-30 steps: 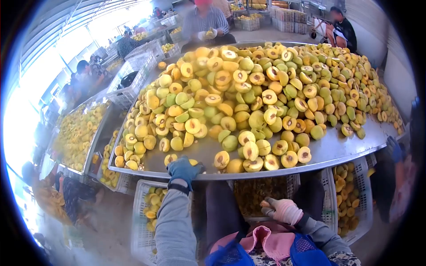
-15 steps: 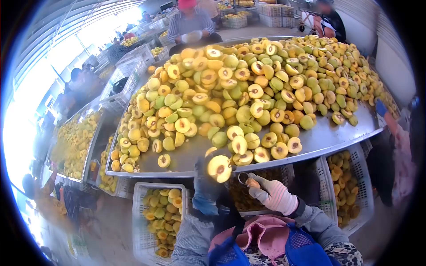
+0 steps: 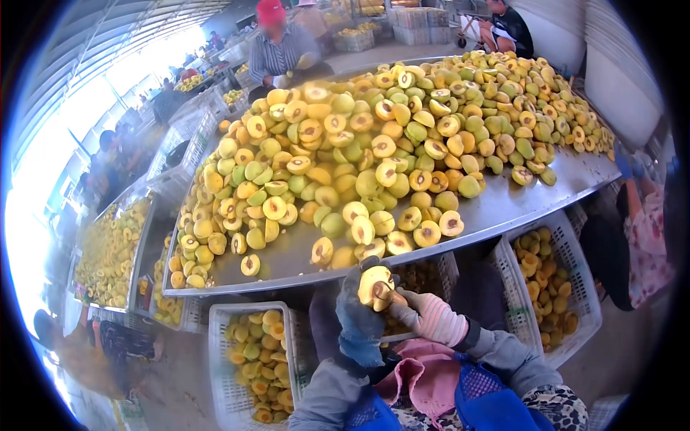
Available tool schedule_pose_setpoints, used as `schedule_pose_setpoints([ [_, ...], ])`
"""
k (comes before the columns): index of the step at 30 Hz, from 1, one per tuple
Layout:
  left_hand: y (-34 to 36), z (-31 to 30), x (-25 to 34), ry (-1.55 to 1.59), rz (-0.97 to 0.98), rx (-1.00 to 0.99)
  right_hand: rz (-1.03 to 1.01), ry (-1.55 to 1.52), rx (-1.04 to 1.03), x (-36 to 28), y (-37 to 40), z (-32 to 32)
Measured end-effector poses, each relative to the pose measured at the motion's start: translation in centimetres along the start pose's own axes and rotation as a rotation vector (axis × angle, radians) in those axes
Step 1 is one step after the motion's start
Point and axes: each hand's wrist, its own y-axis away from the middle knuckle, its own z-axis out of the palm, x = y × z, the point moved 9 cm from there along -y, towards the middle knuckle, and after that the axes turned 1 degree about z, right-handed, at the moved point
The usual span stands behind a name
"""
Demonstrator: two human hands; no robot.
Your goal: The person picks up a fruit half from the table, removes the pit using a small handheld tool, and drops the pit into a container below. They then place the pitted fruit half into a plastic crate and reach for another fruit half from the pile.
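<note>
My left hand (image 3: 358, 316), in a dark blue-grey work glove, is closed around a yellow peach half (image 3: 375, 284) with its cut face turned up. Close on its right, my right hand (image 3: 437, 316) wears a pale glove with pink stripes. Its fingers are wrapped round a small pitting tool with a brownish handle (image 3: 396, 296), pressed against the peach; the metal loop at its end is hidden now. Both hands are just in front of the metal table (image 3: 514, 213), which bears a big heap of halved peaches (image 3: 359, 151).
White crates of peach halves stand below the table: one at left (image 3: 218, 359), one at right (image 3: 586, 302), another partly hidden behind my hands. A co-worker in a red cap (image 3: 277, 54) sits across the table. Another person's pink patterned sleeve (image 3: 647, 223) is at right.
The peach half has come up and right toward my right hand. My right hand has brought the tool's loop, earlier visible apart from the fruit, against it. The view has shifted slightly.
</note>
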Motion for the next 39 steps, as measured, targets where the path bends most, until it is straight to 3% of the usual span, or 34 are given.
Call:
schedule_pose_setpoints([
  [1,0.3,-0.1,-0.4,-0.027,-0.019,0.007,0.006,0.000,0.002,0.1,0.2,0.2],
  [3,0.8,0.2,-2.6,0.267,-0.266,-0.009,0.019,0.003,0.003,-0.1,0.6,0.4],
  [7,0.5,1.6,-1.4,0.711,-0.522,-0.093,0.348,-0.636,-0.238,-1.7,2.5,2.0],
  [9,0.4,2.6,-2.1,0.902,-0.524,-0.205,0.470,-0.703,-0.383,-1.2,3.1,2.5],
  [13,0.9,4.6,1.5,1.207,-0.423,-0.497,0.406,-0.924,-0.544,-3.7,3.6,3.8],
  [15,1.0,2.7,0.1,1.071,-0.594,-0.191,0.398,-1.031,-0.710,-2.4,3.7,5.2],
  [16,1.4,1.3,-0.8,0.994,-0.678,-0.033,0.411,-0.931,-0.691,-0.7,3.8,5.1],
  [17,1.5,-2.1,-1.8,0.836,-0.563,0.208,0.425,-0.830,-0.676,0.5,3.9,4.8],
  [18,1.4,-5.7,-3.5,0.714,-0.507,0.290,0.442,-0.732,-0.664,1.7,4.0,4.5],
  [20,2.1,-15.1,-7.4,0.398,-0.384,0.363,0.423,-0.381,-0.427,3.9,3.3,1.2],
  [21,2.6,-19.6,-9.2,0.193,-0.340,0.393,0.347,-0.008,-0.352,7.4,3.0,0.1],
  [22,3.0,-24.0,-9.2,-0.649,-0.183,0.384,0.265,0.361,-0.271,10.0,2.5,-0.6],
  [23,2.2,-24.6,-8.0,-0.845,-0.121,0.394,0.374,0.308,-0.242,9.6,2.6,-1.8],
  [24,1.4,-24.6,-7.1,-1.040,-0.059,0.405,0.359,0.228,-0.193,9.2,1.8,-2.1],
  [26,-3.1,-20.3,-7.4,-1.245,0.018,0.242,0.346,0.063,-0.097,9.1,1.5,-2.0],
  [27,-5.1,-17.7,-7.6,-1.334,0.066,0.155,0.296,0.127,-0.087,8.6,1.0,-1.5],
  [28,-6.5,-16.4,-9.4,-1.403,-0.046,0.074,0.282,0.130,-0.133,8.4,0.6,-0.7],
  [30,-10.7,-11.6,-13.1,-1.505,-0.205,-0.111,0.339,0.182,-0.214,7.7,0.3,0.3],
  [31,-11.8,-9.6,-14.6,-1.454,-0.330,-0.284,0.341,0.144,-0.223,8.1,0.4,0.8],
  [33,-12.5,-7.1,-17.0,-1.290,-0.423,-0.387,0.323,0.127,-0.257,9.3,0.3,1.8],
  [36,-13.0,-4.6,-14.7,-0.860,-0.272,-0.312,0.373,0.112,-0.287,9.2,0.4,1.6],
  [37,-13.1,-4.6,-15.2,-0.714,-0.019,-0.192,0.347,0.103,-0.262,8.8,0.3,1.3],
  [39,-13.3,-4.6,-15.2,-0.513,-0.032,-0.186,0.279,0.083,-0.238,7.7,-0.1,0.9],
])
